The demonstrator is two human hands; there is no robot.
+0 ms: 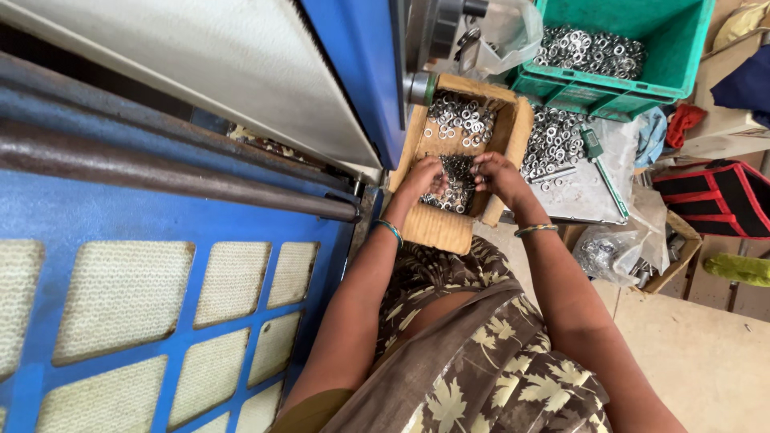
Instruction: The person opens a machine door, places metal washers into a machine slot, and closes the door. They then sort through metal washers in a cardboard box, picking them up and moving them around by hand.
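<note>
Beside the blue machine (pixel 160 240), left hand (pixel 423 178) and right hand (pixel 496 170), fingers curled, pick through metal rings (pixel 459 180) in the cardboard tray (pixel 437 228); grip cannot be told. More rings fill the green crate (pixel 642 84).

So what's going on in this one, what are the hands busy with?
A person is bent over a shallow wooden tray set beside a blue machine. Both the left hand and the right hand are down in a pile of small metal washers at the near end of the tray. A second heap of washers sits at the far end. More fill a green crate behind it and lie loose on a sheet to the right.
</note>
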